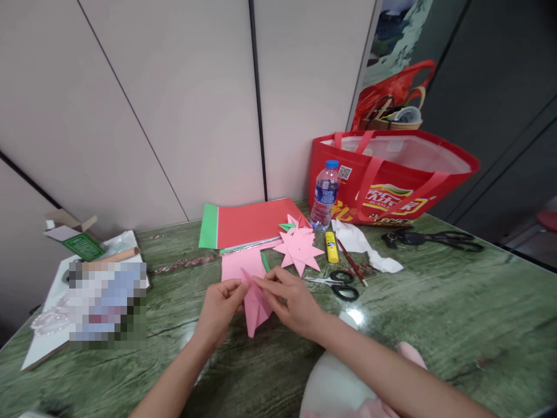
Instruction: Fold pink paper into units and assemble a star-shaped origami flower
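A folded piece of pink paper (256, 310) is held up between my two hands over the table. My left hand (223, 303) pinches its left edge with thumb and forefinger. From the other side my right hand (289, 297) grips the top fold, fingers closed together. Behind it lies a flat sheet of pink paper (232, 266), partly covered by the folded piece. A pink paper star (299, 249) with several points lies just beyond my right hand. Close to that hand are scissors (335, 283) with black handles and a green stick-like item (265, 262).
Red paper (256, 222) and green paper (209, 225) lie at the back. A yellow glue stick (331, 248), a red pencil (352, 263), white tissue (369, 247) and a water bottle (325, 197) are right of the star. A red bag (391, 180) stands behind; a green box (80, 242) is left.
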### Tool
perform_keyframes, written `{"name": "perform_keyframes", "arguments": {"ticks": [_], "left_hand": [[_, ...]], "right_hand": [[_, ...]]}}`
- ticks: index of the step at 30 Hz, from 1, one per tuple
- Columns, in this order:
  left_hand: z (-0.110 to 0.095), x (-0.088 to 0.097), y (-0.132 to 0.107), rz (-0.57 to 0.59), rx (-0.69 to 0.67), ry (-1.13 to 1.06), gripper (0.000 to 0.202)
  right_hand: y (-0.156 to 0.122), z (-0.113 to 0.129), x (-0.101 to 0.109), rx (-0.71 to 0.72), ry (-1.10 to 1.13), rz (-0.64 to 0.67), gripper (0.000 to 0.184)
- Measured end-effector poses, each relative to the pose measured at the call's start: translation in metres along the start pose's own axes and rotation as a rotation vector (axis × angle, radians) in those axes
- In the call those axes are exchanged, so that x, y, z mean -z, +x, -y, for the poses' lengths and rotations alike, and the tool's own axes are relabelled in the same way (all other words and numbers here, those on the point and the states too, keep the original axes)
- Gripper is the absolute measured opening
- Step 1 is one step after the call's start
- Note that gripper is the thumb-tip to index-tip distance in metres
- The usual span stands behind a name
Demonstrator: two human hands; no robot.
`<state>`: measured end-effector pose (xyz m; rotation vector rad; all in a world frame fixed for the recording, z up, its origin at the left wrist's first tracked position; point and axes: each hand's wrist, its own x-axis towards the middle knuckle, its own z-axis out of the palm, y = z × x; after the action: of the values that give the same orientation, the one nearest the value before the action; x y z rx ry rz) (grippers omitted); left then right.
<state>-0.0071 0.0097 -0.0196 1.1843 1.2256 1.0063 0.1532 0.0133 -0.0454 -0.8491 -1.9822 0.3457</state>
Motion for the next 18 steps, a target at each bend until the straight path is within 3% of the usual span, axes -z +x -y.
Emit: {"name": "perform_keyframes", "arguments": {"ticks": [8,12,18], "left_hand": [[-0.0034,0.0013,0.0008,0.070,0.027,0.008,0.026],[-0.0043,0.0013,0.0001,0.068,0.024,0.024,0.027],[-0.0034,0.0036,-0.0008,0.116,0.009,0.107,0.028]], "right_hand": [[0.0022,-0.0012,0.0012,-0.132,0.246,-0.049,0.024],[0.0060,0.0021,0.0036,-0.319,0.406,-0.051,0.022],[0.0072,-0.0034,0.0054,-0.559,0.693,0.061,0.027]]}}
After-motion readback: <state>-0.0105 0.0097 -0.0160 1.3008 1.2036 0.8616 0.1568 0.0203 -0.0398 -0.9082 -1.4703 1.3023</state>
